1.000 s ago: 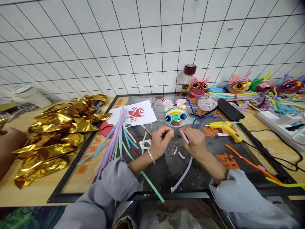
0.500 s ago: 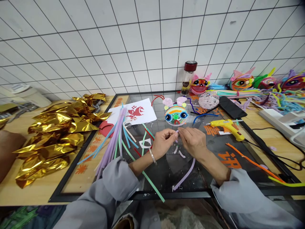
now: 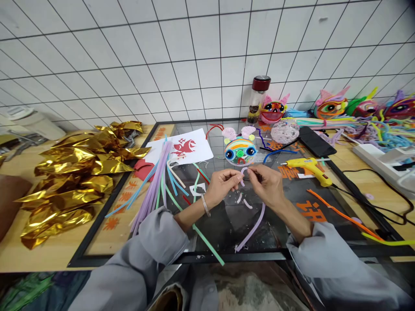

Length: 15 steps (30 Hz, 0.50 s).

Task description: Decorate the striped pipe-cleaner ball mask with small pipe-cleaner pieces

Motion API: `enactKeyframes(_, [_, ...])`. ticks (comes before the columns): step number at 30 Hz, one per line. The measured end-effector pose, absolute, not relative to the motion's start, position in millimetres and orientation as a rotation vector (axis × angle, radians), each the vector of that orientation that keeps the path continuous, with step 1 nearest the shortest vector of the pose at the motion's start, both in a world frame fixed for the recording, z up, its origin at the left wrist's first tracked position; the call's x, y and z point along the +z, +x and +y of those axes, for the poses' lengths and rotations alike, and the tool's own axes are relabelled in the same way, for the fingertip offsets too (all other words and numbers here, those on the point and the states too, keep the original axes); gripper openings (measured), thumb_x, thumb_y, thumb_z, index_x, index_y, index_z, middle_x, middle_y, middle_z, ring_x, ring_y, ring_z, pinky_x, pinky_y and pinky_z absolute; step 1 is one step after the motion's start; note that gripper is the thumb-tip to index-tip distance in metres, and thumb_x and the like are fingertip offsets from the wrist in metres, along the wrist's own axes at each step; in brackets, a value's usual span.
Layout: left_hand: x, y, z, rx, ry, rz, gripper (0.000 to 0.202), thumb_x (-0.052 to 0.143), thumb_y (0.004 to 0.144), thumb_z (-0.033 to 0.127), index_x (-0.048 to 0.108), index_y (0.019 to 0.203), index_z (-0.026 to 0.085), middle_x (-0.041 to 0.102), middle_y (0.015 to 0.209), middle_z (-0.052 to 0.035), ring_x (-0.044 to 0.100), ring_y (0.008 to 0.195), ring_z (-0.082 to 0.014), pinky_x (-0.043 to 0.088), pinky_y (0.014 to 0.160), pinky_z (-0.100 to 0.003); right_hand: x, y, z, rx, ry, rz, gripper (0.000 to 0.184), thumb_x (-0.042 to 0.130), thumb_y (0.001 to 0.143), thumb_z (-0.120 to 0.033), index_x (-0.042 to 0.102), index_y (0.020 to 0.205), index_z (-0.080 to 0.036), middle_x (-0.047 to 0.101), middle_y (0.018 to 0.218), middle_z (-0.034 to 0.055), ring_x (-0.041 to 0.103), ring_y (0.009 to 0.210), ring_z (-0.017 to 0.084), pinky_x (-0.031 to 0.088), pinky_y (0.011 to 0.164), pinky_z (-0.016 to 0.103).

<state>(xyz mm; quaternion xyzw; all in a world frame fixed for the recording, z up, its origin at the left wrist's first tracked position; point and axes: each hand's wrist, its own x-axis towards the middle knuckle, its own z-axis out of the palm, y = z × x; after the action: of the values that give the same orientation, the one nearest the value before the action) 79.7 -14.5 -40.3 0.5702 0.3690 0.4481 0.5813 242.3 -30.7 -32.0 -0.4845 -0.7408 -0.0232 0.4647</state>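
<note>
A light purple pipe cleaner (image 3: 244,170) is bent into a small arch between my two hands. My left hand (image 3: 222,186) pinches it from the left with thumb and fingertips. On the other side my right hand (image 3: 267,185) grips it with closed fingers. Another stretch of purple pipe cleaner (image 3: 254,231) curves below my right wrist; whether it joins the held one is hidden. Just beyond my fingertips stands a round decorated animal head (image 3: 240,152) with blue eyes and pink ears. Small white cut pieces (image 3: 247,204) lie on the dark glass beneath my hands.
A bundle of purple pipe cleaners (image 3: 152,190) and white paper with a red cutout (image 3: 194,147) lie left, beyond them gold foil (image 3: 74,172). At right are a yellow glue gun (image 3: 308,167), a phone (image 3: 317,141) and a power strip (image 3: 382,166). A bottle (image 3: 257,101) stands behind.
My hands have moved slightly apart, and the held pipe cleaner now shows as an arch between them. The view has tilted a little; the things on the table stay in place.
</note>
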Motion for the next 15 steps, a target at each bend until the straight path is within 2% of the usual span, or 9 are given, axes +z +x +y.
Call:
enactKeyframes(5, [-43,81,-14,1.075,1.322,0.905,0.033,0.07,0.073,0.045,0.066,0.074,0.012,0.055,0.052,0.0026,0.046,0.046,-0.0058,0.038,0.046,-0.019,-29,243,-31,0.022,-1.192,-1.805,0.019,0.053,0.088,-0.023,0.065,0.075,-0.017,0.068,0.065,0.0032,0.056,0.051,0.012,0.042,0.052,0.024])
enactKeyframes(15, [-39,72,-1,1.308,1.399,1.043,0.025,0.065,0.078,0.039,0.063,0.074,0.014,0.055,0.057,0.0026,0.047,0.05,-0.0068,0.038,0.049,-0.019,-28,244,-29,0.105,-1.176,-1.8,0.015,0.055,0.087,-0.024,0.068,0.083,-0.018,0.07,0.072,0.0042,0.061,0.059,0.014,0.046,0.057,0.026])
